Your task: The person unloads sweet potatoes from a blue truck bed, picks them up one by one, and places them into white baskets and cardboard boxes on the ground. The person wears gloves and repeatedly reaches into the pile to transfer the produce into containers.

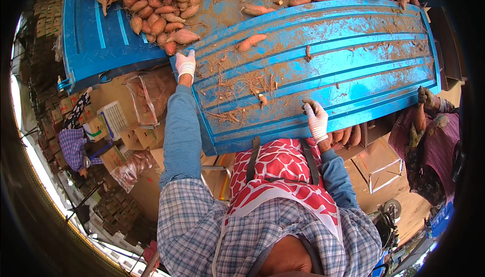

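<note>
A ribbed blue metal panel (363, 72), streaked with soil and fine roots, slants in front of me. My left hand (186, 64), in a white striped glove, grips the panel's far left corner, beside the heaped sweet potatoes (157, 15). At the near edge, my right hand (316, 119) wears a similar glove with soiled fingertips. Its fingers are curled over the panel surface; whether they hold anything is hidden. One sweet potato (252, 42) lies on the panel's upper part, with a small root piece (308, 53) to its right. Broken roots (229, 116) are scattered across the left half.
Another blue truck-bed section (87, 38) is at left. More sweet potatoes (343, 136) show beneath the panel. At right, a co-worker's gloved hand (428, 98) is by the panel edge, near a sweet potato (420, 117). Another person (74, 146) bends among cartons (138, 136) at left.
</note>
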Demonstrator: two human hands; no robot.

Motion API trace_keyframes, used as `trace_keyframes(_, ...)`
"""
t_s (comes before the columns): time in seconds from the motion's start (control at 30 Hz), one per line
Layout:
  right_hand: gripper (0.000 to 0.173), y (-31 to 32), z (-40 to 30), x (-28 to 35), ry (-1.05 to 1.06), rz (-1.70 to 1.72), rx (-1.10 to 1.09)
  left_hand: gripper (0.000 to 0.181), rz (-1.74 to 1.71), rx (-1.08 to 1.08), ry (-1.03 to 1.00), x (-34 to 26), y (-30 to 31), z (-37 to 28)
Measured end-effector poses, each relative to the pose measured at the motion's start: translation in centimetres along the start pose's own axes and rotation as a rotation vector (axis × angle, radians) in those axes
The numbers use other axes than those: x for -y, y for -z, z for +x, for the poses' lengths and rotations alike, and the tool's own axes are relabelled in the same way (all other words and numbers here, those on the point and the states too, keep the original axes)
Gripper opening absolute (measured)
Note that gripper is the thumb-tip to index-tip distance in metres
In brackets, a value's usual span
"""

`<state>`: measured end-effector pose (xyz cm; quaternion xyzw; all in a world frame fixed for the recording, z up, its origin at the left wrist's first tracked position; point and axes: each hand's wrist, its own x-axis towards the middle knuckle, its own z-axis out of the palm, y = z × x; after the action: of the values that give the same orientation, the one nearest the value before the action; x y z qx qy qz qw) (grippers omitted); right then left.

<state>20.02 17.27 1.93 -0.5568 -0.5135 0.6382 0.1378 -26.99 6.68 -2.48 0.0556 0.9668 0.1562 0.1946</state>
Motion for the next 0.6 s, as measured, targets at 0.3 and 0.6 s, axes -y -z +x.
trace_keyframes(0.3, 0.02, -2.0, 5.5, 3.7, -0.084, -0.065, 0.059, 0.096, 0.131, -0.063, 0.478, -5.7, -4.2, 9.8)
trace_keyframes(0.6, 0.053, -12.7, 16.0, 12.5, 0.086, 0.266, 0.459, 0.07, -0.772, 0.215, -0.254, -8.5, -3.3, 0.5)
